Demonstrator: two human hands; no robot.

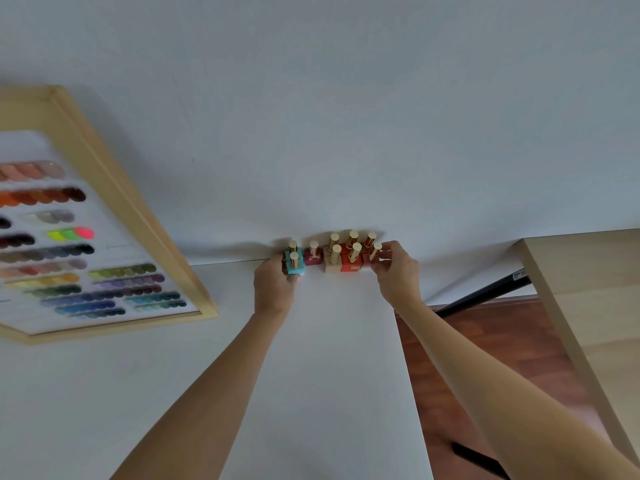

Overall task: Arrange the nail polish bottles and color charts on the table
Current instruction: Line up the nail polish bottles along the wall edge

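Observation:
Several nail polish bottles with gold caps stand in a tight cluster against the wall at the far edge of the white table. A teal bottle is at the left end, and my left hand grips it. Beside it stand a dark pink bottle, a beige bottle and an orange-red bottle. My right hand pinches the rightmost bottle at the right end. A wood-framed color chart with rows of painted swatches leans at the left.
The table's right edge runs close under my right arm, with reddish wood floor beyond it. A light wooden table stands at the right. A black bar slants beneath it.

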